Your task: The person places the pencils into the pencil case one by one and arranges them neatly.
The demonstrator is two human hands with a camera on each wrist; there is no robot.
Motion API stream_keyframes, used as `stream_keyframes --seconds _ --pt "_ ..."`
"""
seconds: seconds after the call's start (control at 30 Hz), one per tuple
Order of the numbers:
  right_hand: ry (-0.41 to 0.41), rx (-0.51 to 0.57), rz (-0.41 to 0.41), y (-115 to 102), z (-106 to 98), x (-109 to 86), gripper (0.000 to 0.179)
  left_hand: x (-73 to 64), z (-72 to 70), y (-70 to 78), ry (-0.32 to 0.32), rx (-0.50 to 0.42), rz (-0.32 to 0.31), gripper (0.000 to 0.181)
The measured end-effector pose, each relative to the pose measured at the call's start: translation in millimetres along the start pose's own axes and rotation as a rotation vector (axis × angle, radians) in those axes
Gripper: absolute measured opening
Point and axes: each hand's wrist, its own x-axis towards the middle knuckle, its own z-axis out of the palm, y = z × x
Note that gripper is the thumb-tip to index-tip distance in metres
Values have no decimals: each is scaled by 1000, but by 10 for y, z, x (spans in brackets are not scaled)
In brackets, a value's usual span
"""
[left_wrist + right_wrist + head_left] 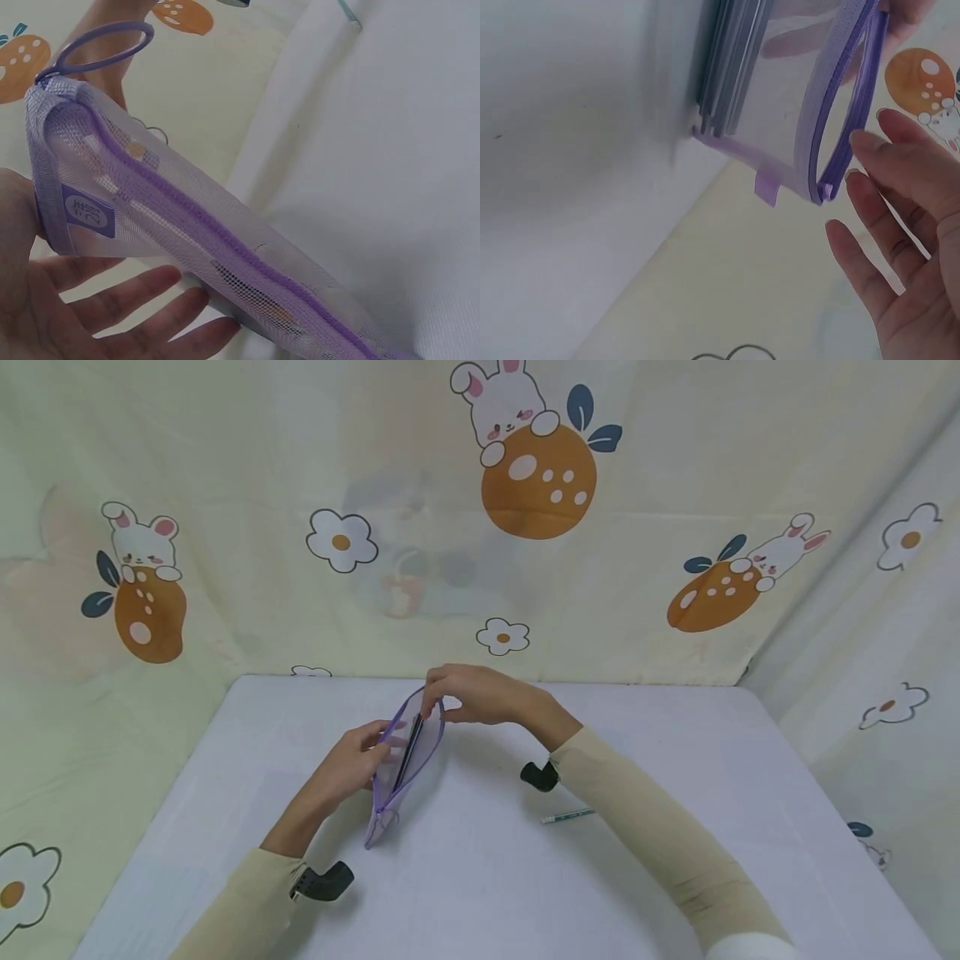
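Note:
A purple-edged mesh pencil pouch [382, 806] stands tilted above the table, its zipper mouth spread apart. My left hand [358, 758] holds it by the left side, with the fingers [154, 315] stretched behind the mesh. Several dark pens [408, 752] lie lengthwise inside; they also show through the mesh in the right wrist view [735, 67]. My right hand [476, 693] is at the far end of the mouth. In the right wrist view its fingers are spread and relaxed, with the thumb tip right at the purple zipper edge [847, 150].
A green pencil [567, 816] lies on the white table [480, 893], partly covered by my right sleeve [660, 827]. A curtain [405, 460] printed with rabbits and flowers hangs behind the table's far edge. Black wrist camera mounts [322, 882] stick out from both cuffs.

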Motion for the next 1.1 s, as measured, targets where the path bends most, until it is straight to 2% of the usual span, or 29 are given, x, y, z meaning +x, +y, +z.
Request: stream_keyframes --seconds 0.2,0.5,0.8,1.1 --pt "6 96 27 58 -35 -244 24 0 -3 -6 8 10 -5 46" --pt "1 205 63 114 -107 -697 33 -15 -7 -16 -1 -19 39 43" --pt "8 269 105 160 -110 -1028 36 -18 -17 -16 -7 -22 47 44" --pt "-39 297 217 194 -12 -1289 39 -8 -6 -30 -5 -29 36 45"
